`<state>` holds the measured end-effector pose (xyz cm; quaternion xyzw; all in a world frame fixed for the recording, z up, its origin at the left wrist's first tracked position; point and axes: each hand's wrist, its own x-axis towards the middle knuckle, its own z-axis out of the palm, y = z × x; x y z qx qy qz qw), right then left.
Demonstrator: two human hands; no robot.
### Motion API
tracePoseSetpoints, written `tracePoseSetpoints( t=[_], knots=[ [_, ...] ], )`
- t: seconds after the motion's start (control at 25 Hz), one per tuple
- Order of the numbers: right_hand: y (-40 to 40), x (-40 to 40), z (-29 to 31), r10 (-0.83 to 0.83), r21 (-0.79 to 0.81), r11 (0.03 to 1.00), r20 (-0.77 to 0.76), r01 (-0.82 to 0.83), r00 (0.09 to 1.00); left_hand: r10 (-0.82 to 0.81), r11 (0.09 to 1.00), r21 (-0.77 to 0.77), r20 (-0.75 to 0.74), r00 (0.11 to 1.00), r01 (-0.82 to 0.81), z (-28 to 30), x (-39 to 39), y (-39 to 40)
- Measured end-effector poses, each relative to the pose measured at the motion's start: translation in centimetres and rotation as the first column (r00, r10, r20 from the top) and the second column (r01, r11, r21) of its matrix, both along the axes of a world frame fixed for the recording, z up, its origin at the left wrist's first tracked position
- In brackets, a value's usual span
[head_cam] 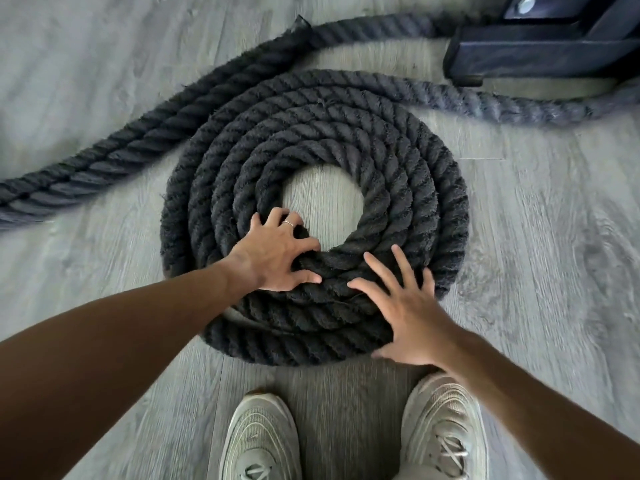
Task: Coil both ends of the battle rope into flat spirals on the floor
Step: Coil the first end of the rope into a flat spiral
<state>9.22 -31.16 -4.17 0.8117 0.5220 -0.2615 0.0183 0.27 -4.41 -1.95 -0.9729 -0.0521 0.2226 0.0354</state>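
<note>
Inspector: The battle rope (398, 161) lies as a flat spiral on the grey wood-look floor (540, 216), just ahead of your pale sneakers (443, 424), with bare floor showing in its open centre.

Operator: And my hands?

Inspector: Your left hand (277, 252), ring on one finger, has its grip curled over the innermost turn at the near-left of the hole. Your right hand (410, 306) lies flat with fingers spread wide on the near turns, holding nothing.

Operator: The remainder?

Inspector: Two rope lengths run left of the spiral; another runs right, beside a dark metal base (540, 50). No brand, label or writing is legible anywhere.
</note>
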Motion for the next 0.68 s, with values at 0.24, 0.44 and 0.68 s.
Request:
tracePoseSetpoints(
  t=[0.24,0.44,0.68],
  knots=[
    [-3.1,7.6,1.5,0.064,-0.06,0.996,0.013,-0.063,0.998,0.171,0.984,-0.051,0.034,0.985,-0.169,-0.8,2.6,-5.8],
    [-2.8,7.4,2.8,-0.043,-0.084,0.996,-0.138,0.031,0.989,0.148,0.974,-0.196,0.17,0.974,-0.114,-1.2,1.6,-4.0],
    [1.5,-0.2,4.0,-0.252,-0.095,0.966,-0.171,0.238,0.953,-0.093,0.996,-0.013,0.024,0.995,0.093,0.0,3.4,3.3]
  ],
)
